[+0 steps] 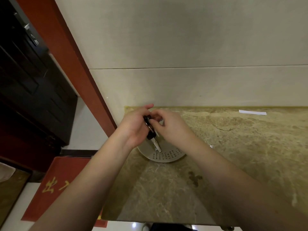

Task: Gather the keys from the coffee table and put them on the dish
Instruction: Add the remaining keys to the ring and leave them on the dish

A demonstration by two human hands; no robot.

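I hold the keys (pixel 151 130) between my two hands, my left hand (pixel 135 125) curled around their dark heads and my right hand (pixel 170 125) pinching the bunch from the other side, so the metal blades hang down from my fingers. Straight below my hands sits the dish (pixel 164 155) on the marble counter (pixel 233 155), and the blade tips dangle just over its pale face. Well off to the right of my right hand lies a white paper strip (pixel 252 112).
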